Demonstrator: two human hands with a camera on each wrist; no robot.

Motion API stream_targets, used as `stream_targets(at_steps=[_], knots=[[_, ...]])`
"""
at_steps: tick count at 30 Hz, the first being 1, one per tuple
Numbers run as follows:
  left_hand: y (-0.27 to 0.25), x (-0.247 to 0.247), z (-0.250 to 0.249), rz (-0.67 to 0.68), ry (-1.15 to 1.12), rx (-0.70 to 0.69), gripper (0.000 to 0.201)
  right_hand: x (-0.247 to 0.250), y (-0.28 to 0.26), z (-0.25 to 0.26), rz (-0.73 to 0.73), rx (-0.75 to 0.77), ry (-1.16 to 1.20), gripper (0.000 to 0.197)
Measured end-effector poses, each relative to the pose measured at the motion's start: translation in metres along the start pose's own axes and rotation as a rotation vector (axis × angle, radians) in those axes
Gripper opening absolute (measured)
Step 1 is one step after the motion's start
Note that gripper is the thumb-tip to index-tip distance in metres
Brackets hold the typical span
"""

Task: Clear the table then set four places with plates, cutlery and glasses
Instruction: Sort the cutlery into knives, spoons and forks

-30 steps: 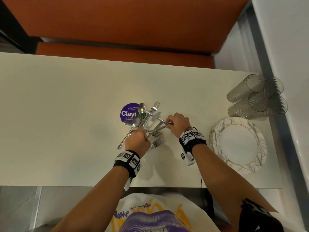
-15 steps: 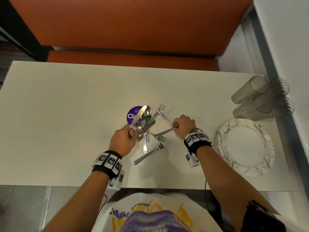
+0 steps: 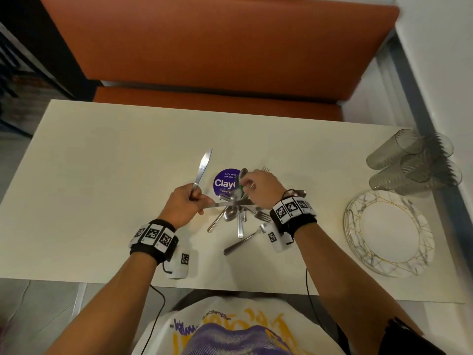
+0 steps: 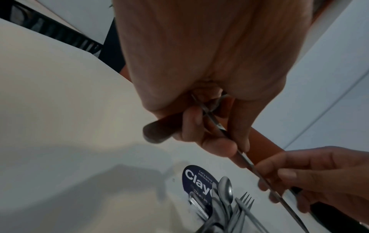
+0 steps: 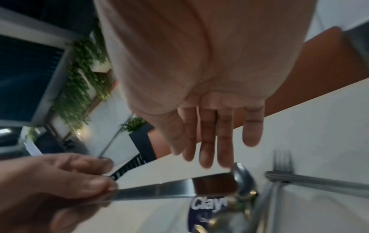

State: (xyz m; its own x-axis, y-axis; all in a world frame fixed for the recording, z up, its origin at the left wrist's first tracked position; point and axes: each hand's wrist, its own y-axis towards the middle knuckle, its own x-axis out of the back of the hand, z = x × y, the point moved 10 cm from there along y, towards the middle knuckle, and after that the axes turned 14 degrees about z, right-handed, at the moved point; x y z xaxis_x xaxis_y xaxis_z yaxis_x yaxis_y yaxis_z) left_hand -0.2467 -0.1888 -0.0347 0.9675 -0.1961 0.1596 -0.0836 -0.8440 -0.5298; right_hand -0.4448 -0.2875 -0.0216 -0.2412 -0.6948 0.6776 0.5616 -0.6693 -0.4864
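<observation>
Left hand (image 3: 183,204) grips two knives (image 3: 203,166), one blade pointing to 12 o'clock, the other toward 3. Right hand (image 3: 261,188), fingers straight and relaxed, hovers over the cutlery pile (image 3: 235,216) mid-table (image 3: 102,175). Plates (image 3: 389,231) and glasses (image 3: 412,165) at 3 o'clock.

shiny polished metal cutlery (image 3: 236,216), matt smooth cream table (image 3: 102,162), clear ribbed plastic-looking glasses (image 3: 412,165), glossy plate (image 3: 389,233).

We see even indoor light on the cream rectangular table (image 3: 102,175) in the head view, its edges bowed by the wide lens. Both wrist views are dimmer, motion-blurred, with soft grey shadows underneath.
</observation>
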Motion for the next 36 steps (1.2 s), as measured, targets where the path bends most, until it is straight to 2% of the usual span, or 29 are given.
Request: stream_targets(at_steps=[3,5,10,18,20,24,25,28,30,34,36], knots=[[-0.002,0.007,-0.008,-0.014,-0.053,-0.023,0.045,-0.018,-0.001,0.032,0.183,0.068,0.080,0.021],[-0.004,0.014,-0.010,-0.025,-0.118,-0.029,0.045,-0.028,-0.001,0.043,0.246,0.098,0.093,0.019],[-0.006,0.044,-0.003,-0.079,-0.311,-0.026,0.039,-0.020,-0.004,0.035,0.052,0.069,0.242,0.014],[-0.003,0.065,-0.005,-0.177,-0.332,-0.064,0.040,-0.027,-0.008,0.040,-0.018,0.055,0.228,0.017],[0.000,0.065,-0.007,-0.179,-0.332,-0.062,0.040,-0.027,-0.007,0.046,-0.051,0.056,0.185,0.021],[0.008,0.061,-0.013,-0.160,-0.349,-0.057,0.031,-0.027,0.000,0.052,-0.099,0.037,0.117,0.016],[0.010,0.059,-0.015,-0.154,-0.371,-0.049,0.031,-0.024,-0.001,0.052,-0.124,0.035,0.164,0.015],[0.021,0.047,-0.008,-0.116,-0.490,0.002,0.051,-0.006,-0.010,0.040,-0.309,0.015,0.401,0.015],[0.027,0.031,-0.001,-0.088,-0.581,0.025,0.047,0.001,-0.015,0.031,-0.414,-0.036,0.482,0.014],[0.029,-0.013,-0.001,0.023,-0.410,0.053,0.030,-0.013,-0.011,0.038,-0.378,-0.069,0.721,0.012],[0.027,-0.032,-0.001,0.063,-0.332,0.060,0.035,-0.021,-0.009,0.042,-0.364,-0.085,0.737,0.009]])
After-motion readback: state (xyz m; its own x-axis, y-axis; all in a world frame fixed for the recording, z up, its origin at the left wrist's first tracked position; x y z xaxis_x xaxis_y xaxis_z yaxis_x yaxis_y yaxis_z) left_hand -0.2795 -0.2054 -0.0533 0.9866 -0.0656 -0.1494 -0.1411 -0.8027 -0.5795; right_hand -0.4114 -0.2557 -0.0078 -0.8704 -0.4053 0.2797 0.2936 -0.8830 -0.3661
